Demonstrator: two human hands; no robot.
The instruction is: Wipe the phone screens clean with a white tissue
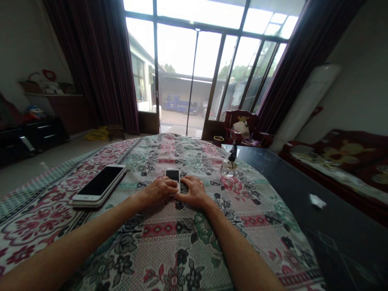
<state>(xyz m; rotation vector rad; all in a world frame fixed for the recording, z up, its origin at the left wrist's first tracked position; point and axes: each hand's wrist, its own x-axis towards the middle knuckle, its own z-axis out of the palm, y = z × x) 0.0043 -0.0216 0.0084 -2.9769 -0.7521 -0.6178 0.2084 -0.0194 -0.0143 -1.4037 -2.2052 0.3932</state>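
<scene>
A small white phone (173,174) with a dark screen lies on the flowered tablecloth (169,258), in front of me. My left hand (161,188) lies over its lower left part, fingers bent together and pressed on it; whether they pinch something small is hidden. Against the phone's right edge rests my right hand (192,191), its fingers curved round that side and its thumb near the lower end. The phone's lower part is covered by my fingers. To the left, a larger white phone (101,182) lies on top of another flat, pale object.
A clear glass bottle (228,167) with a black spray top stands at the right on the cloth. Beyond it is a dark tabletop (291,186) bearing a crumpled white tissue (317,201). Wooden seats stand at the right, and glass doors are ahead.
</scene>
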